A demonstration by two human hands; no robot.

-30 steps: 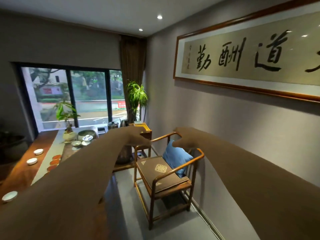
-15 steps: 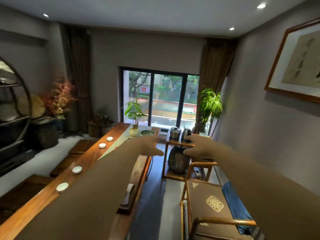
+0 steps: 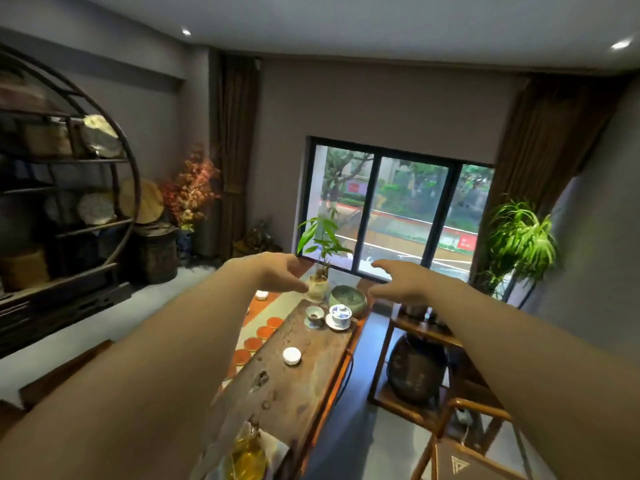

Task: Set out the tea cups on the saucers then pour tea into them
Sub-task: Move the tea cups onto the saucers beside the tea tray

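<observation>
Two bare hands, the left hand (image 3: 277, 271) and right hand (image 3: 398, 282), are hanging spread and empty above the long wooden table (image 3: 304, 386). Setting-out is apparently only beginning: one small white tea cup (image 3: 292, 355) is sitting alone mid-table, just beside the round orange saucers (image 3: 258, 336), awaiting a gentle pinch and lift across.

Head-worn view, down along table (image 3: 304, 368)

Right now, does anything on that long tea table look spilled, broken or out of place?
Nothing stands out. The white cup sits upright on the wooden tray, apart from the orange saucers; no spill or breakage shows. Both hands hover empty.
</observation>
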